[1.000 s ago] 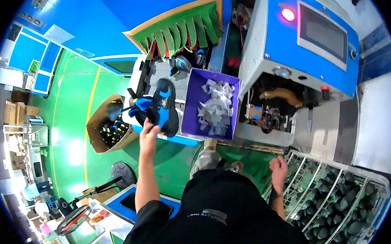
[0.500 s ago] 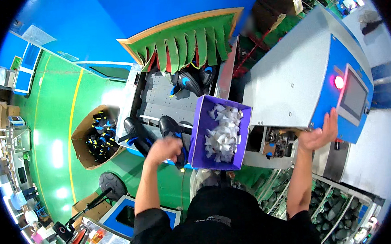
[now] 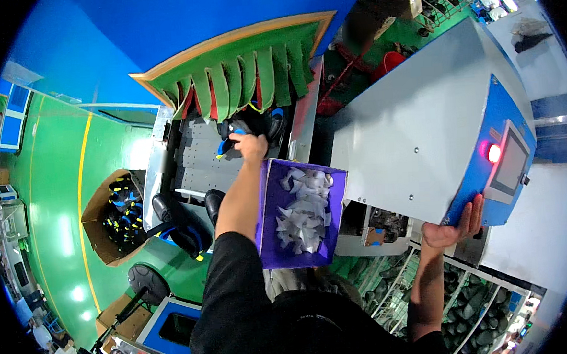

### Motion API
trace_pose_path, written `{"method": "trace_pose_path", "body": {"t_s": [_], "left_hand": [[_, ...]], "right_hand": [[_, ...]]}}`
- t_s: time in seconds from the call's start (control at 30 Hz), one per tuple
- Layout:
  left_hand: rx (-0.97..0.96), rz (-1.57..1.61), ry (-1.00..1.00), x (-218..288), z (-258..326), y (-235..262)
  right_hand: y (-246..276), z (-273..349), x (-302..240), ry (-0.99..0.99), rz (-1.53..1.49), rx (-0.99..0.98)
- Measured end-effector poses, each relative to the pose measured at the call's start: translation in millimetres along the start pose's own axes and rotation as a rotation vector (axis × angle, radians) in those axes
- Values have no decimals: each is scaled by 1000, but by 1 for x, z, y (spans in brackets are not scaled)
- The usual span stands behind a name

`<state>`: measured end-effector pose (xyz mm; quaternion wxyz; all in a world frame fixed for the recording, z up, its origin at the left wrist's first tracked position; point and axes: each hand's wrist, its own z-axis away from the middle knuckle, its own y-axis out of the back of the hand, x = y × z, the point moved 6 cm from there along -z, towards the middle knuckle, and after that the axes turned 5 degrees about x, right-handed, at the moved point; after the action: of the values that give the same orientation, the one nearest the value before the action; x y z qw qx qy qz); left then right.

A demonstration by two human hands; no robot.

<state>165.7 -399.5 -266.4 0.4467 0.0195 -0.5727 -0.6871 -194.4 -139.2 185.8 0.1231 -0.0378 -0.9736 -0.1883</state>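
Stretched forward over the grey perforated conveyor bed (image 3: 194, 150), my left hand (image 3: 252, 148) is closed on the toe end of a black shoe (image 3: 235, 125) with blue parts and a yellow tab. Some of its fingers are hidden. Another black and blue shoe (image 3: 276, 122) lies to its right. My right hand (image 3: 452, 226) rests at the lower edge of the blue-fronted machine (image 3: 483, 145), its fingers straight. Two more shoes stand at the near end of the bed: a left shoe (image 3: 181, 228), and a right shoe (image 3: 214, 204) partly covered by my left arm.
A purple box (image 3: 271, 242) of white scraps (image 3: 306, 208) sits between my arms. Green flaps (image 3: 232, 83) hang over the bed's far end. A cardboard box (image 3: 99, 237) of shoes stands on the floor at left. Wire racks (image 3: 395, 300) with dark shoe-shaped items are at lower right.
My left hand has moved forward from the near shoes to the shoe by the flaps. My right hand stays at the machine's edge. The whole view has shifted slightly.
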Motion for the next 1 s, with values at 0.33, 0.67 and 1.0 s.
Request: {"method": "trace_pose_path", "body": {"t_s": [0.33,0.67,1.0], "left_hand": [[-448,1010,-73,-29,136,211],[-125,298,-1316,8,488,309],[8,385,-1203,28,548,228]], "right_hand": [[20,-13,-4,-195,-118,-187],[77,93,-105,-1448,-1604,-345],[147,113,1,-1278,-1706,-718]]}}
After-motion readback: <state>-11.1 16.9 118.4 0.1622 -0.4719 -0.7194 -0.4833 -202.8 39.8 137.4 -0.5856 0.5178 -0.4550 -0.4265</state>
